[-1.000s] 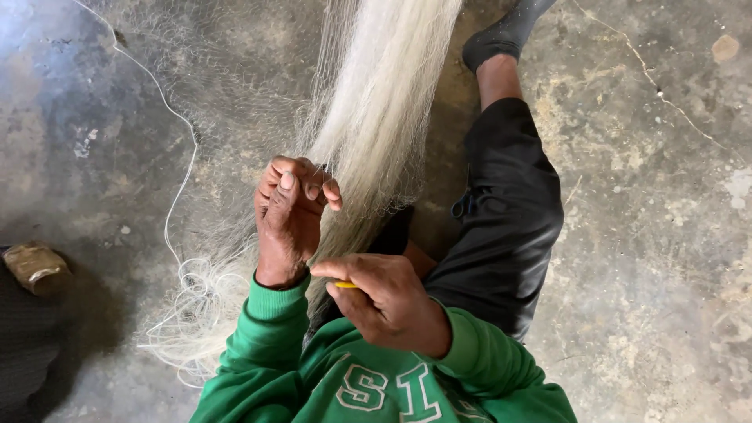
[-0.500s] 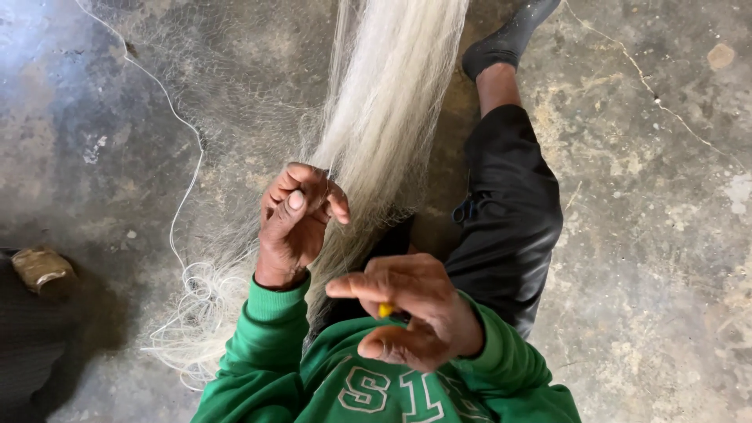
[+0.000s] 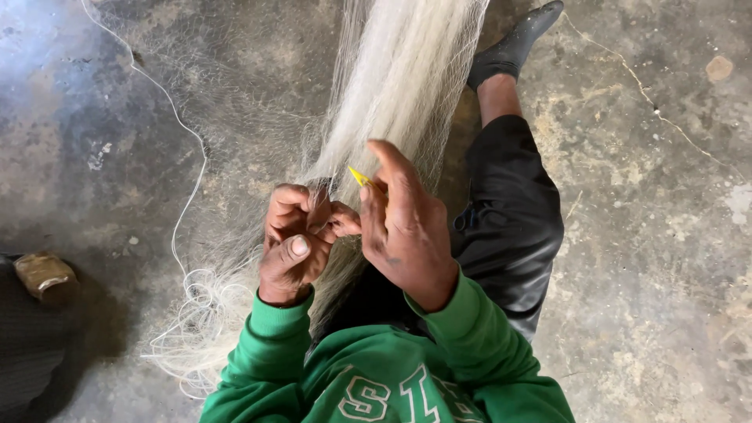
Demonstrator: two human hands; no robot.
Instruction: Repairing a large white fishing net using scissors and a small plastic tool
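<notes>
A long bundle of fine white fishing net runs from the top of the view down into my lap. My left hand pinches a bit of the mesh between thumb and fingers. Right beside it, my right hand holds a small yellow netting needle, whose tip points up and left at the net just above my left fingers. Both my sleeves are green.
A thin white cord loops over the concrete floor on the left and ends in a loose tangle. My outstretched leg in black trousers and a dark sock lies to the right. At the left edge a dark shape holds a tan object.
My right hand has risen from near my chest up to my left hand, bringing the yellow needle to the mesh. My left hand has kept its hold on the net.
</notes>
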